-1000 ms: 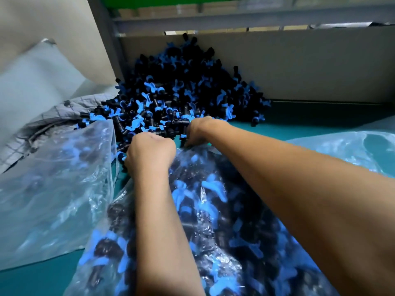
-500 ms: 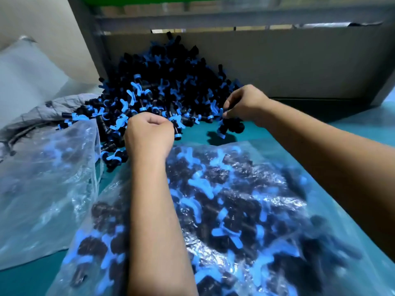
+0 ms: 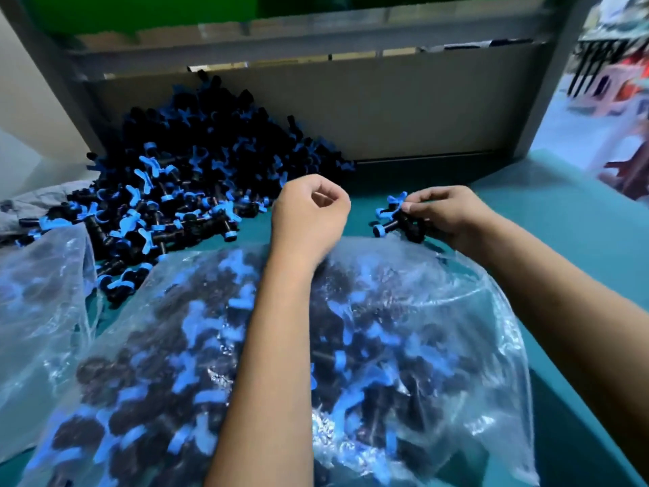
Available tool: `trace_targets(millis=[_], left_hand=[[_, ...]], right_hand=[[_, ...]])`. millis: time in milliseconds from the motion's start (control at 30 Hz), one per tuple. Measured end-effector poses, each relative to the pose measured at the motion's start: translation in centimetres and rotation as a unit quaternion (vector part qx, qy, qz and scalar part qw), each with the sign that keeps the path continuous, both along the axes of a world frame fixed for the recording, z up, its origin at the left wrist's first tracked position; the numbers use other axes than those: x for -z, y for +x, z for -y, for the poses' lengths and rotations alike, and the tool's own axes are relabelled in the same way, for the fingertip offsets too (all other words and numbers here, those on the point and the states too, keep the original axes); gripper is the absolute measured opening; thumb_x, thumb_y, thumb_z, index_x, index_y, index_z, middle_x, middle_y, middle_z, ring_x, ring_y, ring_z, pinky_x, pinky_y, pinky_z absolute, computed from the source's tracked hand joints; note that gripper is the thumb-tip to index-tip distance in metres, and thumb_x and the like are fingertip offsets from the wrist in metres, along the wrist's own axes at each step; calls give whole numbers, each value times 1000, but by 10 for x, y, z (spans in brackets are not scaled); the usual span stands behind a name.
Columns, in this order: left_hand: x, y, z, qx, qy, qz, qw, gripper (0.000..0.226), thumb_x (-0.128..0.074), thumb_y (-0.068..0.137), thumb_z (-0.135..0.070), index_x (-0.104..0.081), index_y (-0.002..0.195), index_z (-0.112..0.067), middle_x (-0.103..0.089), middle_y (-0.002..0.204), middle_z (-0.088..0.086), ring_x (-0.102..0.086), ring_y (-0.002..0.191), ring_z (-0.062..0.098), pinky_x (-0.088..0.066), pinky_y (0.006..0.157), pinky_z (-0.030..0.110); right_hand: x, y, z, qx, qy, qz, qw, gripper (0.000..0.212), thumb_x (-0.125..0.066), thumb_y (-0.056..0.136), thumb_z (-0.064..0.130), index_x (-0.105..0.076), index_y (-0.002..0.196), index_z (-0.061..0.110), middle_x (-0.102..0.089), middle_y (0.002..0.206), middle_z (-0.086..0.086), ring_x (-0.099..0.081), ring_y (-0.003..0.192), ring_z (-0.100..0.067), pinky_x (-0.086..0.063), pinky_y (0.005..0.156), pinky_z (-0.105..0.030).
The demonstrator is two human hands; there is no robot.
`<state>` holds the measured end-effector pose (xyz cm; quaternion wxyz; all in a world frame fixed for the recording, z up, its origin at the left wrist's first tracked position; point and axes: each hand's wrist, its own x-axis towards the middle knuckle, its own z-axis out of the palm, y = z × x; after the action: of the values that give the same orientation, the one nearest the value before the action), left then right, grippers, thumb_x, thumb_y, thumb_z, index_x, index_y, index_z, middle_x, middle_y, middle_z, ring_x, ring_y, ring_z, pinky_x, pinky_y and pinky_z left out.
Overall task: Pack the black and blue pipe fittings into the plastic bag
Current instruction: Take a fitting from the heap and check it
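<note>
A big heap of black and blue pipe fittings (image 3: 196,177) lies on the teal table at the back left. A clear plastic bag (image 3: 439,332) stuffed with fittings lies in front, under both my forearms. My right hand (image 3: 442,214) grips a small bunch of fittings (image 3: 397,219) just beyond the bag's far edge. My left hand (image 3: 310,212) hovers above the bag's far edge with fingers curled; nothing shows in it.
A second clear bag (image 3: 38,311) lies at the left, beside a grey cloth (image 3: 31,205). A grey board wall (image 3: 404,110) with a metal frame closes the back. The teal table (image 3: 562,219) extends to the right.
My right hand carried its bunch of fittings rightward and nearer the bag. My left hand let go near the heap and shifted right. The view swung right.
</note>
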<state>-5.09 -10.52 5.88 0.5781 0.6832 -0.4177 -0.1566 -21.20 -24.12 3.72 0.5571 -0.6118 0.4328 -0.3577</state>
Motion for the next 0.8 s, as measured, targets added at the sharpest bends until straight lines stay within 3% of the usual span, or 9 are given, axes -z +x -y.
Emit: trace_targets(millis=[67, 133, 200, 267, 367, 433, 500, 633, 800], left_hand=[[1, 0, 0, 1, 13, 11, 1000, 9, -65, 81, -14, -73, 76, -16, -67, 67, 2, -61, 67, 22, -54, 71, 37], [1, 0, -1, 0, 19, 18, 1000, 11, -65, 81, -14, -74, 75, -17, -69, 70, 3, -63, 69, 22, -59, 77, 43], [1, 0, -2, 3, 26, 25, 999, 12, -66, 82, -13, -73, 75, -19, -70, 71, 1, -64, 71, 21, -60, 80, 46], [1, -2, -3, 11, 28, 43, 999, 11, -70, 84, -15, -74, 76, -21, -71, 74, -2, -66, 73, 18, -61, 81, 45], [-1, -8, -1, 54, 26, 63, 996, 4, -78, 87, -21, -75, 86, -24, -74, 82, -3, -68, 75, 15, -61, 84, 47], [-3, -16, 0, 91, 29, 58, 994, 13, -81, 87, -25, -76, 99, -22, -75, 88, 1, -71, 81, 20, -60, 87, 48], [-2, -25, 3, 112, 22, 33, 993, 21, -83, 87, -23, -75, 106, -17, -73, 89, 3, -73, 85, 25, -61, 89, 50], [0, -35, 7, 124, -38, -58, 990, 8, -77, 87, 4, -73, 94, 4, -71, 81, 11, -71, 71, 19, -64, 83, 46], [-1, -28, 4, 133, -49, -137, 980, 10, -79, 84, 5, -76, 93, 0, -75, 85, 15, -73, 71, 20, -63, 75, 30]], right_hand=[[10, -4, 0, 25, 13, 1, 1000, 9, -72, 89, 0, -65, 91, 5, -63, 57, -5, -53, 46, -13, -45, 48, -21], [14, -8, -1, 41, 16, 6, 999, 22, -76, 87, 3, -66, 106, 8, -62, 53, -2, -50, 34, -5, -42, 39, -14], [12, -12, -3, 61, -22, -6, 998, 34, -81, 84, 9, -65, 114, 9, -59, 67, -7, -49, 38, -3, -42, 42, -14], [5, -16, -5, 96, -99, 5, 990, 34, -84, 81, 12, -65, 108, 4, -56, 74, -6, -50, 50, -7, -43, 50, -16], [-9, -25, -14, 76, -208, 76, 972, 19, -84, 81, 12, -69, 88, 1, -65, 63, 8, -54, 53, 0, -43, 53, -15], [-17, -31, -24, 43, -243, 113, 962, 16, -83, 82, 16, -72, 83, 5, -66, 60, 9, -53, 52, -2, -41, 49, -15], [-20, -32, -32, 10, -231, 156, 960, 12, -82, 83, 18, -73, 81, 10, -67, 63, 4, -51, 51, -7, -40, 47, -17], [-15, -29, -37, -56, -157, 193, 967, 11, -80, 81, 19, -72, 83, 13, -69, 71, -1, -57, 61, -14, -50, 57, -21], [-7, -32, -35, -109, -86, 209, 968, 25, -78, 72, 17, -74, 95, 9, -72, 85, -9, -64, 78, -22, -56, 77, -26]])
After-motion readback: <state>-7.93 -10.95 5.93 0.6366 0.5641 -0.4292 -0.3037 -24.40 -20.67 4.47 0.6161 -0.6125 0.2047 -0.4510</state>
